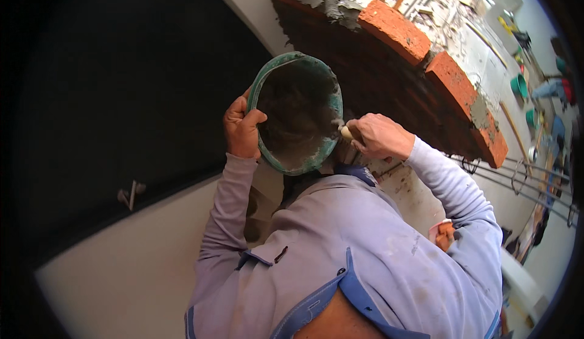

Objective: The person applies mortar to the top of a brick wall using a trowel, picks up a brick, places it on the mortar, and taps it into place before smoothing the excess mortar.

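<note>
My left hand is closed on the rim of a green bucket, tilted toward me, with dark wet mortar inside. At the bucket's right side, my right hand grips the pale wooden handle of a trowel; most of its blade is hidden or too small to make out. Just beyond stands a low brick wall, topped by orange bricks and lumps of grey mortar.
A dark panel fills the left. Steel rods stretch along the right. Past the wall lie rubble, planks and green buckets; another person is at the far right edge.
</note>
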Available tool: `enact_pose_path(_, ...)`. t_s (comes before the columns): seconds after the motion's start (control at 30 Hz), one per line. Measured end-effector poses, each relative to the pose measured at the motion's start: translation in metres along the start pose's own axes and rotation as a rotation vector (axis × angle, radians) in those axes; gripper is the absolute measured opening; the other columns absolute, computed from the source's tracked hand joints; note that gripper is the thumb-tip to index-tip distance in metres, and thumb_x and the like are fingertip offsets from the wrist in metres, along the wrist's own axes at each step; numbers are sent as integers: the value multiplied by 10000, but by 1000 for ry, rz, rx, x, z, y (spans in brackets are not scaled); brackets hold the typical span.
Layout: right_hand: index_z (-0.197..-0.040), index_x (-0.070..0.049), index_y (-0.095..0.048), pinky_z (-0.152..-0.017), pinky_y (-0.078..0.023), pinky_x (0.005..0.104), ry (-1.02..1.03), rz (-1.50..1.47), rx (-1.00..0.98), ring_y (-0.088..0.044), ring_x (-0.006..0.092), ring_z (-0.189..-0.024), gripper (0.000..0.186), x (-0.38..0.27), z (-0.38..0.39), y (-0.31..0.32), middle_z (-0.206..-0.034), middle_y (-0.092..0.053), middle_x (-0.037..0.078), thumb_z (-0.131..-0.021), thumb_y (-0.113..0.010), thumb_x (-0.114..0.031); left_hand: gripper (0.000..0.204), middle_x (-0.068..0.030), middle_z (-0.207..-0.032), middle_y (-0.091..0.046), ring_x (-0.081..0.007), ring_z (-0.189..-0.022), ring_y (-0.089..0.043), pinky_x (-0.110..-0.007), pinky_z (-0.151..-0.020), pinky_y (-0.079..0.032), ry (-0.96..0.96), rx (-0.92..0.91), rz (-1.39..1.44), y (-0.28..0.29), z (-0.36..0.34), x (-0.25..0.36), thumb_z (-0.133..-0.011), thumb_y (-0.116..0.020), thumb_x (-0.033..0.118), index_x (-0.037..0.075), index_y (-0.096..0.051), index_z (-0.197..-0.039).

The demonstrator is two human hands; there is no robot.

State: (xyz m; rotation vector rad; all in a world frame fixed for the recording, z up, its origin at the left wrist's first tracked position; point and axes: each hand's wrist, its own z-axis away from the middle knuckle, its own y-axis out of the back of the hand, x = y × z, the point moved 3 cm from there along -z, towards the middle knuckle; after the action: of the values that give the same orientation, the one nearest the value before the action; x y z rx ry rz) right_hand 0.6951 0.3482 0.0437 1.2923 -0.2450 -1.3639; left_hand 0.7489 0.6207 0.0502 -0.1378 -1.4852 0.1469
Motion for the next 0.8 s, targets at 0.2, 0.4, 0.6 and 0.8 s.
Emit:
enact_pose_path(0.2, -868, -21, -610, -661, -491, 497, -110, -160, 122, -627, 400, -760, 169, -32, -8, -10, -728, -628, 200, -771, -639, -156, 177, -147, -1262, -619, -83, -746, -532, -231, -693, -441, 115, -252, 39, 4, -51, -10, -660, -505, -116, 45, -433, -644)
enact_pose_path(0.4, -870, -2, -595, -666, -478, 487, -254, -245, 137, -611, 406, -755, 191, -70, 1, -5, -746, -629, 185, -755, -646, -146, 143, -146, -1278, -609, -133, -818, -617, -258, -747, -515, 129, -453, 114, 8, -79, -17, -682, -487, -125, 17, -479, -682)
enact_pose_path(0.6, -1217, -25, -625, -628, -501, 342, -69, -578, 352, -651, 263, -676, 436, -68, 5, -43, -864, -700, 127, -825, -692, -202, 119, -152, -1257, -632, -88, -776, -554, -213, -689, -436, 182, -466, 43, -5, -82, -12, -623, -513, -97, 11, -467, -646)
enact_pose_path(0.8, -1292, -133, -606, -482, -478, 230, -355, -1296, 109, -532, 66, -546, 457, -53, 30, -83, -787, -631, -3, -880, -685, -317, 115, -113, -1201, -654, -120, -835, -592, -209, -794, -451, 245, -502, 124, -14, -64, -6, -626, -492, -92, -20, -531, -707)
